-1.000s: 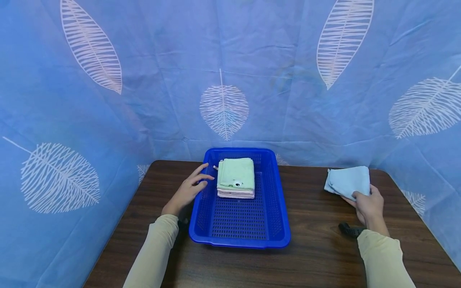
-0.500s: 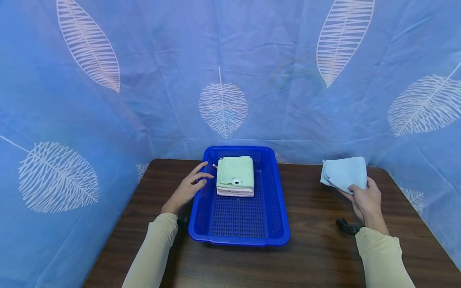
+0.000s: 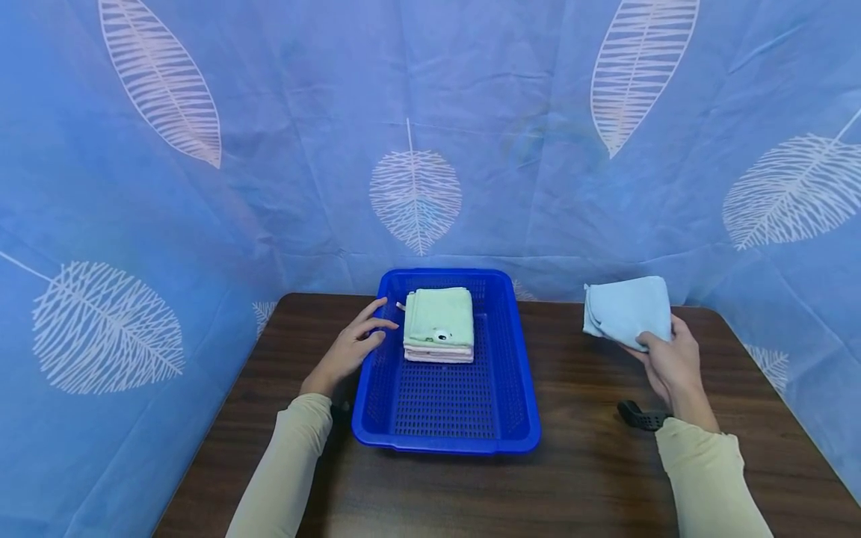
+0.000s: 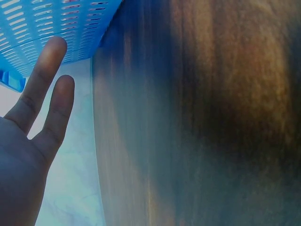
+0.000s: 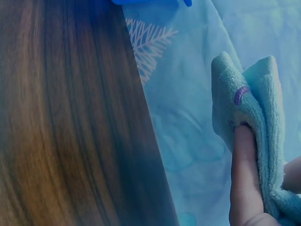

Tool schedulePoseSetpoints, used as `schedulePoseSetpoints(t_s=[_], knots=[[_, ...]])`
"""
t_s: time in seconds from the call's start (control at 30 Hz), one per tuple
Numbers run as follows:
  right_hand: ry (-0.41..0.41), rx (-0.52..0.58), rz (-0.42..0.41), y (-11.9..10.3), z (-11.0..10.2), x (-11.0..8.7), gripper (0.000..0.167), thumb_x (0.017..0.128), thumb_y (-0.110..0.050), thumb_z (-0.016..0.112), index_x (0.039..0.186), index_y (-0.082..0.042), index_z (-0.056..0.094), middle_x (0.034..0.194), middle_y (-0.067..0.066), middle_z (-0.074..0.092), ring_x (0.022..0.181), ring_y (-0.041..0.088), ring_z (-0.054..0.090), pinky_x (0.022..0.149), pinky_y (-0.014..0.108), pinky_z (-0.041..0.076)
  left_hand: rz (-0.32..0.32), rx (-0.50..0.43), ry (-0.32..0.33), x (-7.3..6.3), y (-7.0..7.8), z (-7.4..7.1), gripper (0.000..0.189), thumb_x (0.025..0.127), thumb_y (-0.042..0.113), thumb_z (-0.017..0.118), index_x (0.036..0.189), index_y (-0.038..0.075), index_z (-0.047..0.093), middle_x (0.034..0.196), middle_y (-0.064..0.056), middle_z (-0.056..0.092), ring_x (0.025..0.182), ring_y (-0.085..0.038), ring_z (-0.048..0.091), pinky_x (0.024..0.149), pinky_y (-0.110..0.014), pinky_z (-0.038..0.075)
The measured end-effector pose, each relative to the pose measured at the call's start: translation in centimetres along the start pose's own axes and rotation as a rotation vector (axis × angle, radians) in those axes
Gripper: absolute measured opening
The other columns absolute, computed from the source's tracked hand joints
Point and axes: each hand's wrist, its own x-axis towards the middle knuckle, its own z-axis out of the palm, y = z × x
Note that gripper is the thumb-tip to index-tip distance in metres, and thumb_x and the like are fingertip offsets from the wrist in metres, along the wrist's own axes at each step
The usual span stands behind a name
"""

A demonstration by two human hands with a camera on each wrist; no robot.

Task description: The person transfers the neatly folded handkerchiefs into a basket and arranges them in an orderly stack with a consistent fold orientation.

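My right hand (image 3: 673, 362) pinches a folded light-blue towel (image 3: 628, 306) above the table's right side, thumb on top and fingers underneath. In the right wrist view the towel (image 5: 256, 108) shows its folded layers and a small purple mark, with a finger against its underside. At the left side of a blue plastic basket (image 3: 447, 448), my left hand (image 3: 346, 355) touches the rim with its fingers spread and relaxed. Inside the basket lies a stack of folded towels, a light-green towel (image 3: 440, 317) with a small animal face on top and pale pink ones (image 3: 439, 354) below.
The dark wooden table (image 3: 578, 478) carries the basket near its middle. Right behind its back edge hangs a blue curtain (image 3: 296, 149) with white leaf prints. A black strap (image 3: 642, 417) circles the right wrist.
The right hand has lifted the light-blue towel and carried it a little left, toward the basket. The left hand keeps its place at the basket's rim.
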Motion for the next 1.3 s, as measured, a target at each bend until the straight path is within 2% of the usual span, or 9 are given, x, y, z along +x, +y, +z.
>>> schedulePoseSetpoints(t_s=[0.13,0.27,0.5,0.73,0.87,0.9,1.0,1.3], knots=[[-0.014,0.013,-0.012,-0.3,0.5,-0.1,0.082,0.099,0.002,0.043,0.165,-0.024,0.003,0.170,0.021,-0.005,0.154,0.047,0.014,0.080,0.018,0.059,-0.003,0.010,0.010,0.6,-1.6,0.2,0.031,0.108,0.022,0.048,0.131,0.018,0.069,0.172,0.009,0.019,0.162,-0.028,0.007,0.123,-0.071,0.016],[-0.030,0.036,-0.015,-0.5,0.8,-0.3,0.081,0.098,0.004,0.042,0.165,-0.022,0.004,0.170,0.021,-0.006,0.154,0.046,0.013,0.080,0.018,0.059,0.015,0.011,0.024,0.7,-2.1,0.3,0.029,0.107,0.026,0.049,0.129,0.022,0.070,0.170,0.014,0.021,0.162,-0.025,0.009,0.122,-0.072,0.019],[-0.060,0.044,-0.021,-1.0,1.2,-0.6,0.080,0.099,0.002,0.043,0.165,-0.023,0.004,0.170,0.019,-0.004,0.155,0.044,0.015,0.083,0.017,0.058,0.033,0.022,0.039,0.8,-2.2,0.5,0.027,0.106,0.025,0.051,0.124,0.027,0.071,0.167,0.019,0.025,0.161,-0.024,0.013,0.121,-0.071,0.023],[-0.067,0.066,-0.045,-1.5,2.1,-0.7,0.078,0.098,0.003,0.044,0.164,-0.021,0.009,0.169,0.019,0.006,0.152,0.038,0.026,0.081,0.015,0.058,0.030,0.025,0.032,0.5,-1.7,0.2,0.029,0.106,0.024,0.050,0.126,0.023,0.071,0.169,0.016,0.023,0.162,-0.025,0.011,0.121,-0.071,0.021],[-0.066,0.060,-0.053,-2.1,2.7,-0.7,0.079,0.098,0.003,0.043,0.164,-0.021,0.008,0.170,0.020,0.002,0.153,0.042,0.022,0.079,0.015,0.058,0.027,0.016,0.025,0.5,-1.6,0.3,0.029,0.106,0.024,0.050,0.126,0.022,0.071,0.169,0.015,0.023,0.162,-0.026,0.011,0.121,-0.071,0.020],[-0.073,0.061,-0.053,-2.3,2.9,-0.7,0.079,0.098,0.003,0.043,0.164,-0.021,0.006,0.170,0.020,0.002,0.153,0.043,0.022,0.078,0.014,0.058,0.034,0.024,0.031,0.6,-2.1,0.4,0.028,0.106,0.026,0.050,0.126,0.024,0.071,0.169,0.016,0.023,0.162,-0.026,0.012,0.121,-0.071,0.022],[-0.092,0.071,-0.061,-2.8,3.5,-0.9,0.080,0.098,0.004,0.043,0.164,-0.020,0.005,0.169,0.021,0.001,0.153,0.043,0.020,0.078,0.014,0.058,0.029,0.031,0.036,0.5,-2.1,0.5,0.028,0.106,0.026,0.050,0.125,0.026,0.071,0.168,0.017,0.024,0.161,-0.026,0.013,0.120,-0.072,0.023],[-0.116,0.067,-0.089,-4.0,5.4,-1.4,0.081,0.096,0.006,0.042,0.164,-0.018,0.005,0.169,0.021,0.004,0.152,0.042,0.022,0.079,0.014,0.058,0.023,0.030,0.043,0.7,-2.2,0.5,0.028,0.106,0.027,0.050,0.124,0.028,0.071,0.167,0.021,0.024,0.161,-0.025,0.013,0.121,-0.071,0.023]])
